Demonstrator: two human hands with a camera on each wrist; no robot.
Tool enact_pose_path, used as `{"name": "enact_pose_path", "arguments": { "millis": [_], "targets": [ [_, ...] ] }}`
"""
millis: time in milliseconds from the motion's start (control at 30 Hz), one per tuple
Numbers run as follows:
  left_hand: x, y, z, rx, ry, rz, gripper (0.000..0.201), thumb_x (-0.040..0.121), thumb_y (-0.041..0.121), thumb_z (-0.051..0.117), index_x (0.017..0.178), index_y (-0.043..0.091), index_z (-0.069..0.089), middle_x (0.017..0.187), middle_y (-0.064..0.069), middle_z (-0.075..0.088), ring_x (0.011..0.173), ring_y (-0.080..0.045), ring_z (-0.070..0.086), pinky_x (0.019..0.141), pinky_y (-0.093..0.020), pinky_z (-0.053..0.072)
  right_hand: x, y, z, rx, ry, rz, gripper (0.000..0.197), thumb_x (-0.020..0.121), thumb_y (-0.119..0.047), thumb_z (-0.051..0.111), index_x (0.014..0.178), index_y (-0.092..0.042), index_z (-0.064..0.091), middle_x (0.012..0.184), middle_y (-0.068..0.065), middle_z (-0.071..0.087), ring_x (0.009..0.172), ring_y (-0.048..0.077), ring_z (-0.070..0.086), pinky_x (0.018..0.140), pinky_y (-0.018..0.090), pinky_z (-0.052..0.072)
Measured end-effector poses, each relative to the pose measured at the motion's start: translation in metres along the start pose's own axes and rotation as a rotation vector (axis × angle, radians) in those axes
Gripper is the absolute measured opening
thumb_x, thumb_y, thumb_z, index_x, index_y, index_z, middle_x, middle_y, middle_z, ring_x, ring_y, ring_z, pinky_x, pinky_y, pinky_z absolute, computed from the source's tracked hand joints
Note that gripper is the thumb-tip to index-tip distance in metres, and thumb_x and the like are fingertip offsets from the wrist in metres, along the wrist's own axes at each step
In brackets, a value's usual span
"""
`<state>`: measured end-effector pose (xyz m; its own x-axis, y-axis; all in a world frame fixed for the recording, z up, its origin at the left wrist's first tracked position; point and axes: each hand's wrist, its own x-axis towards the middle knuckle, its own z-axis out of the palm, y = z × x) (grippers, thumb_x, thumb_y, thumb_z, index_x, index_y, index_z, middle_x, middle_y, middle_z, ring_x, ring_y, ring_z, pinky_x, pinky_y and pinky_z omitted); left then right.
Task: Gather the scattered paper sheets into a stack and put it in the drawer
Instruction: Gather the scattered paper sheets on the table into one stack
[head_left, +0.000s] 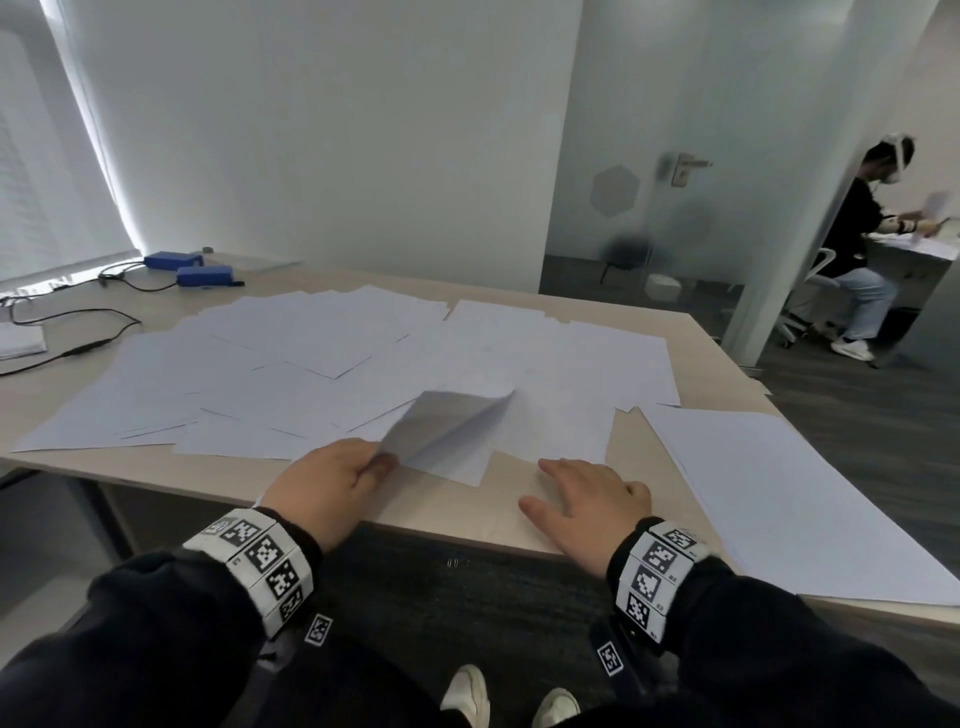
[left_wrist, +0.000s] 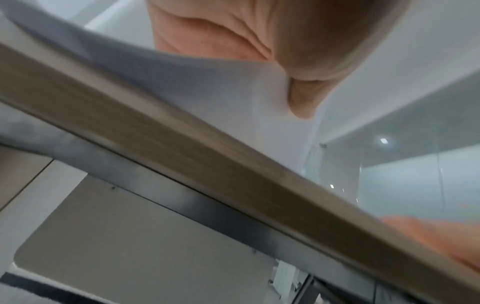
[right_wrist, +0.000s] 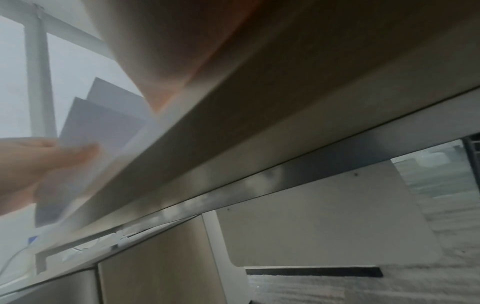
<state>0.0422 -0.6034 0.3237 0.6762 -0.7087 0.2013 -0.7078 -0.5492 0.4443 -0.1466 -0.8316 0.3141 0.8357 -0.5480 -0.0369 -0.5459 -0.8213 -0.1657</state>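
Several white paper sheets (head_left: 332, 358) lie scattered and overlapping across the light wooden table (head_left: 447, 512). A neater pile of sheets (head_left: 789, 493) lies at the right, overhanging the edge. My left hand (head_left: 332, 483) pinches the near corner of one sheet (head_left: 447, 423) and lifts it, so it curls up off the table. In the left wrist view the thumb (left_wrist: 306, 90) presses on that sheet (left_wrist: 207, 82). My right hand (head_left: 587, 499) rests flat on the table near its front edge, fingers spread, holding nothing. No drawer shows in the head view.
Two blue boxes (head_left: 202, 275) with black cables (head_left: 78, 348) sit at the table's far left. A white wall stands behind. Past a glass door (head_left: 649, 208) at the right another person (head_left: 862, 249) sits at a desk. Cabinet fronts (right_wrist: 161, 267) show under the table.
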Motion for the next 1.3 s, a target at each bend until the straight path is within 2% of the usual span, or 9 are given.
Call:
{"name": "enact_pose_path", "arguments": {
  "millis": [200, 333, 500, 667, 767, 967, 1067, 1167, 1300],
  "targets": [
    [0.006, 0.013, 0.013, -0.106, 0.087, -0.016, 0.035, 0.102, 0.042, 0.039, 0.087, 0.017, 0.059, 0.084, 0.005, 0.058, 0.081, -0.014, 0.056, 0.075, -0.033, 0.043, -0.017, -0.017, 0.002, 0.084, -0.013, -0.230, 0.060, 0.089, -0.064, 0.037, 0.145, -0.044, 0.032, 0.145, -0.019, 0.045, 0.135, 0.008, 0.037, 0.113, 0.046, 0.025],
    [0.009, 0.017, 0.022, -0.094, 0.064, 0.047, 0.032, 0.102, 0.043, 0.036, 0.089, 0.024, 0.059, 0.085, 0.010, 0.059, 0.084, -0.012, 0.056, 0.075, -0.032, 0.044, -0.021, -0.019, 0.001, 0.225, -0.035, -0.381, 0.052, 0.093, -0.053, 0.048, 0.142, -0.039, 0.042, 0.137, -0.019, 0.054, 0.127, 0.003, 0.045, 0.110, 0.034, 0.035],
    [0.003, 0.017, 0.040, 0.032, 0.018, 0.198, 0.042, 0.100, 0.049, 0.028, 0.126, 0.039, 0.059, 0.114, 0.019, 0.065, 0.105, -0.010, 0.058, 0.087, -0.029, 0.047, -0.022, -0.012, 0.000, 0.415, -0.064, -0.403, 0.046, 0.092, -0.048, 0.054, 0.137, -0.038, 0.052, 0.127, -0.025, 0.061, 0.118, -0.009, 0.050, 0.101, 0.019, 0.039],
    [0.002, 0.027, 0.045, 0.053, 0.013, 0.180, 0.055, 0.095, 0.056, 0.018, 0.127, 0.038, 0.059, 0.116, 0.019, 0.066, 0.107, -0.012, 0.059, 0.088, -0.030, 0.047, -0.015, -0.002, -0.002, 0.203, 0.117, -0.202, 0.055, 0.092, -0.063, 0.037, 0.140, -0.037, 0.044, 0.141, -0.016, 0.051, 0.124, 0.006, 0.050, 0.109, 0.038, 0.040],
    [0.006, 0.035, 0.043, 0.041, 0.024, 0.146, 0.042, 0.100, 0.049, 0.026, 0.120, 0.037, 0.060, 0.108, 0.018, 0.065, 0.103, -0.013, 0.058, 0.085, -0.032, 0.047, -0.013, -0.005, -0.003, 0.111, 0.083, -0.158, 0.053, 0.091, -0.061, 0.038, 0.137, -0.036, 0.042, 0.126, -0.011, 0.061, 0.111, 0.011, 0.058, 0.098, 0.038, 0.045],
    [0.011, 0.054, 0.050, 0.164, -0.060, 0.145, 0.055, 0.095, 0.054, 0.017, 0.131, 0.038, 0.054, 0.128, 0.018, 0.061, 0.119, -0.015, 0.055, 0.094, -0.034, 0.046, -0.012, -0.012, -0.005, 0.727, 0.156, -0.205, 0.017, 0.094, -0.025, 0.054, 0.101, -0.035, 0.066, 0.100, -0.018, 0.071, 0.093, -0.003, 0.065, 0.085, 0.022, 0.052],
    [0.003, 0.063, 0.053, 0.287, -0.097, 0.195, 0.060, 0.087, 0.067, 0.013, 0.119, 0.036, 0.052, 0.124, 0.016, 0.059, 0.120, -0.016, 0.054, 0.090, -0.036, 0.044, -0.006, -0.003, -0.002, 0.678, 0.199, -0.095, 0.014, 0.094, -0.032, 0.050, 0.099, -0.036, 0.063, 0.093, -0.020, 0.067, 0.084, -0.001, 0.062, 0.075, 0.023, 0.050],
    [-0.006, 0.065, 0.053, 0.415, -0.254, 0.186, 0.090, 0.074, 0.090, 0.025, 0.145, 0.037, 0.032, 0.156, 0.011, 0.032, 0.144, -0.017, 0.031, 0.112, -0.043, 0.030, -0.004, 0.006, 0.001, 0.643, 0.195, -0.017, 0.011, 0.095, -0.037, 0.049, 0.097, -0.036, 0.059, 0.090, -0.016, 0.068, 0.081, 0.003, 0.064, 0.079, 0.030, 0.054],
    [-0.006, 0.059, 0.045, 0.411, -0.259, 0.204, 0.079, 0.079, 0.080, 0.040, 0.147, 0.042, 0.028, 0.157, 0.013, 0.030, 0.145, -0.016, 0.029, 0.114, -0.043, 0.029, -0.003, 0.009, -0.003, 0.939, 0.263, 0.073, 0.016, 0.097, -0.034, 0.051, 0.090, -0.025, 0.063, 0.086, -0.008, 0.072, 0.078, 0.008, 0.068, 0.082, 0.035, 0.056]
  ]
}}
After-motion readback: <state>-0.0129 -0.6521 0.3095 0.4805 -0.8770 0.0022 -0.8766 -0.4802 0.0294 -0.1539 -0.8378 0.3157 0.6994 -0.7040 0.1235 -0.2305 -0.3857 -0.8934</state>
